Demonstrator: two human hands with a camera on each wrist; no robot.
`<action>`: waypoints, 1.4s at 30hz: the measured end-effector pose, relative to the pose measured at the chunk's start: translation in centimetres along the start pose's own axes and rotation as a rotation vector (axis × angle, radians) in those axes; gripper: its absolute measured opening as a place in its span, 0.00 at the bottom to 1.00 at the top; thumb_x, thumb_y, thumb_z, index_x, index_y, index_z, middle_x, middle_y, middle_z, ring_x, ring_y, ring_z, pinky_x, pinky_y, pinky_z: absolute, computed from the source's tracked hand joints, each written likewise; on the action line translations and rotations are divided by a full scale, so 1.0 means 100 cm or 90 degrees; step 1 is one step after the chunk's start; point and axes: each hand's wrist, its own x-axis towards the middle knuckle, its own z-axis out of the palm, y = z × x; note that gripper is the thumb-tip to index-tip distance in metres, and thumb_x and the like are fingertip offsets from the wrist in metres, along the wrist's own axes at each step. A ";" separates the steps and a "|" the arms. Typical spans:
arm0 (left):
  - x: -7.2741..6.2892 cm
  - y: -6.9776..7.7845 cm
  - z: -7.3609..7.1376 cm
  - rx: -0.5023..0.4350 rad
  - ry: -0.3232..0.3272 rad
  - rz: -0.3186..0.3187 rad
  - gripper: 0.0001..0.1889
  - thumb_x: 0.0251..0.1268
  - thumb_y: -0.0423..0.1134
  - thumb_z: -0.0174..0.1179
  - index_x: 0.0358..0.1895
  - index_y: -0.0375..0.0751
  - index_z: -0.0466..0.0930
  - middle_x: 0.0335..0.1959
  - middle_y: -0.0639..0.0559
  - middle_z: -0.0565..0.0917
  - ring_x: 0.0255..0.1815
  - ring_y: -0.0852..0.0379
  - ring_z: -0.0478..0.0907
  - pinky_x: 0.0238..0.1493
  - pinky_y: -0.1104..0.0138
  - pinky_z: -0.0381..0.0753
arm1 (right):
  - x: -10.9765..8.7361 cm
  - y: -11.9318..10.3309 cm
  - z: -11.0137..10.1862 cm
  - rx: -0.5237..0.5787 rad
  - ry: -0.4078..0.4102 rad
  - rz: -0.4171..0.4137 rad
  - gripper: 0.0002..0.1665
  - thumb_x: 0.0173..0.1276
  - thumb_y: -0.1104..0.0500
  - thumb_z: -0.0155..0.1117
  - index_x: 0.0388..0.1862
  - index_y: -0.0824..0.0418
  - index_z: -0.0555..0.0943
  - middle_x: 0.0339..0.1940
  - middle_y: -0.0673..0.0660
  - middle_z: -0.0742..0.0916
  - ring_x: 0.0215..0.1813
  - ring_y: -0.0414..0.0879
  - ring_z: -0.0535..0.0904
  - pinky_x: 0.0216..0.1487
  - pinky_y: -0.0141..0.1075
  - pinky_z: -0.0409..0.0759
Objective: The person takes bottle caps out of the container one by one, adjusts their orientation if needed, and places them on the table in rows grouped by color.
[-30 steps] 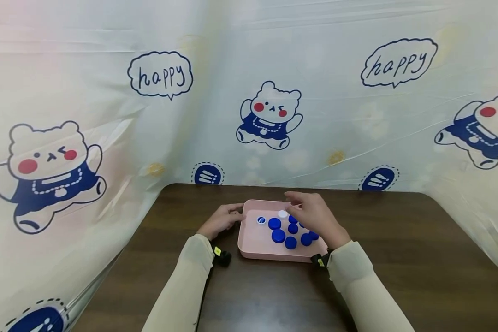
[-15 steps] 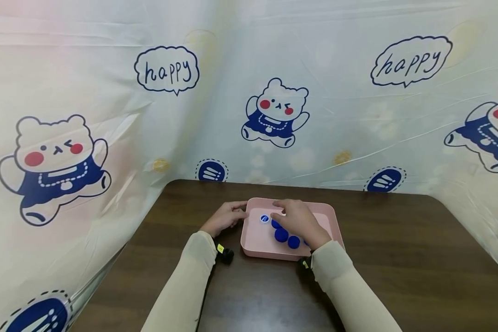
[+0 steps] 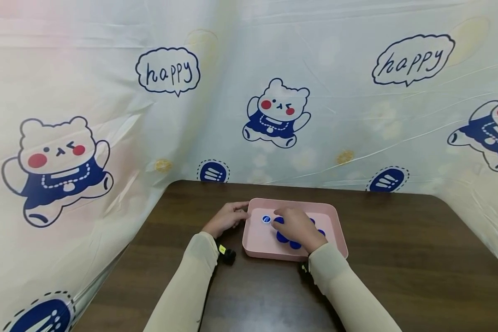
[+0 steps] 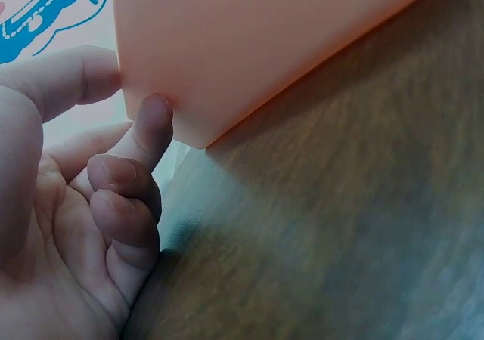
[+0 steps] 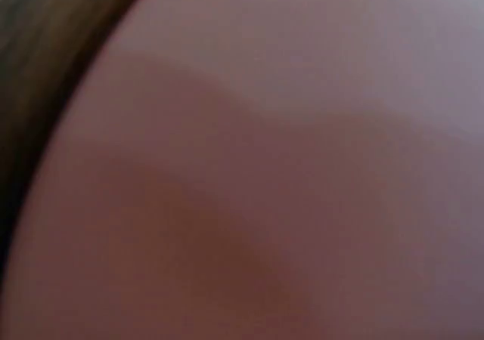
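Observation:
A pink tray (image 3: 269, 253) lies on the table with several round blue caps (image 3: 282, 237) in it. One white disc with a blue mark (image 3: 266, 219) lies near the tray's left side. My left hand (image 3: 225, 219) holds the tray's far left corner. In the left wrist view, its fingertips (image 4: 154, 121) touch the outer wall while the other fingers are curled. My right hand (image 3: 297, 228) reaches over the tray, thumb and forefinger around a blue cap (image 3: 279, 220). That hand hides other caps. Blurred pink tray surface (image 5: 302, 166) fills most of the right wrist view.
The dark wooden table (image 3: 398, 249) extends on both sides of the tray. Behind it hangs a pale curtain (image 3: 336, 106) printed with cartoon bears and the word "happy". Black wrist straps (image 3: 228, 255) sit by the sleeves.
My right hand has moved left and down over the tray, and its thumb and forefinger have closed around a blue cap. My left hand stays at the corner; the view has shifted slightly.

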 end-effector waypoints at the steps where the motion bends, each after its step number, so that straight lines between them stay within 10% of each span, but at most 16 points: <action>1: 0.000 0.001 0.000 0.002 0.001 -0.001 0.27 0.64 0.43 0.63 0.67 0.49 0.73 0.18 0.50 0.72 0.20 0.53 0.69 0.24 0.65 0.71 | 0.000 0.001 0.001 -0.006 -0.001 0.000 0.28 0.67 0.45 0.64 0.63 0.54 0.79 0.60 0.55 0.81 0.63 0.53 0.75 0.62 0.53 0.69; 42: -0.001 0.000 0.001 -0.004 -0.001 0.007 0.27 0.65 0.43 0.63 0.68 0.49 0.72 0.18 0.50 0.71 0.20 0.53 0.69 0.24 0.64 0.72 | 0.000 0.005 0.010 -0.064 -0.032 0.011 0.27 0.66 0.48 0.67 0.62 0.56 0.79 0.57 0.58 0.82 0.54 0.53 0.78 0.60 0.52 0.72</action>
